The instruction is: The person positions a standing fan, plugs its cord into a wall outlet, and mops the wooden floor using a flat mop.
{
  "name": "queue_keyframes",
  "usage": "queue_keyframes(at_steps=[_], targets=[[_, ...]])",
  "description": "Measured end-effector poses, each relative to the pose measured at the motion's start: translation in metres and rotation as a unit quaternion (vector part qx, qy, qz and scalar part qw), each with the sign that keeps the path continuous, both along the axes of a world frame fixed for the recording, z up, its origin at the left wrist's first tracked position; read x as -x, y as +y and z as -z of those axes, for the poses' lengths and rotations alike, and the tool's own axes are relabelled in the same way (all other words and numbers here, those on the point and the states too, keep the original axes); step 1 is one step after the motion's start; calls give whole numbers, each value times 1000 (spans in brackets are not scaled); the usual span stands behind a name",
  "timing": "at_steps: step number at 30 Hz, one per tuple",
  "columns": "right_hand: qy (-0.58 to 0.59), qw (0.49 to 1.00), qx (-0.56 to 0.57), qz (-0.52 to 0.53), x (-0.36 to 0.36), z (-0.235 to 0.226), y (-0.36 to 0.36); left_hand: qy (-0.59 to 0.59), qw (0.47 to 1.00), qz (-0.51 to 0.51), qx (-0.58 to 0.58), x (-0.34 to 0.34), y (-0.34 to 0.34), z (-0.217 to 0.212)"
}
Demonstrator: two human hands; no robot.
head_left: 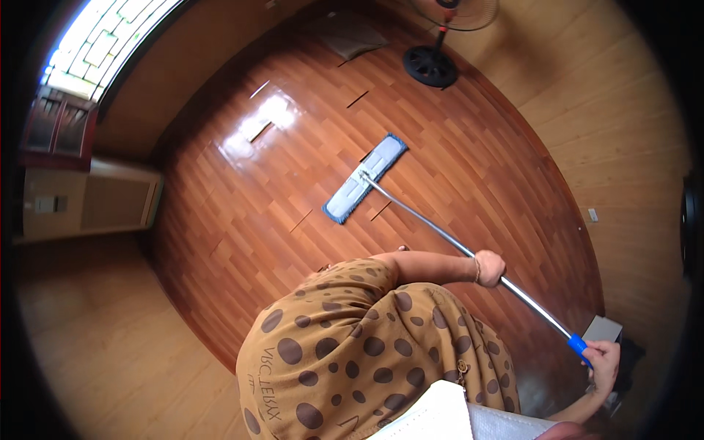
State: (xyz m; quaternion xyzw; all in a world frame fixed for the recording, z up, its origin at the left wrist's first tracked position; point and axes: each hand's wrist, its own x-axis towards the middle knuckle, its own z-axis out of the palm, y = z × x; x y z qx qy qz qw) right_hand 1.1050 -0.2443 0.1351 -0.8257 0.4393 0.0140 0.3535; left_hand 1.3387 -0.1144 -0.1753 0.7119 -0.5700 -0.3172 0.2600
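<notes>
Mop pad (364, 179): light blue, darker blue edging. Pole (440, 229): silver, blue end grip (578, 346). Floor (242, 220): glossy reddish-brown wood strips. Garment (352, 352): tan with dark brown spots. Fan base (430, 66): black.

A flat mop (364, 178) with a blue-edged grey pad lies on the wooden floor, its metal handle slanting up.

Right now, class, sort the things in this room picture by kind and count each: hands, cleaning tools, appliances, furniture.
Hands: 2, the left hand midway along the handle, the right hand at its blue end
Cleaning tools: 1, the flat mop on the wooden floor
Appliances: 1, the standing fan
Furniture: 1, the cabinet at the left wall
Total: 5
</notes>
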Motion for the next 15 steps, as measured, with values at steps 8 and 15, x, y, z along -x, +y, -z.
queue_keyframes(at_steps=[8, 15], targets=[[-59, 954, 73, -286, -154, 28, 122, -32, 972, -231, -33, -103, 161, 20], [9, 930, 11, -367, -230, 63, 240, -74, 940, -331, -36, -150, 306, 64]])
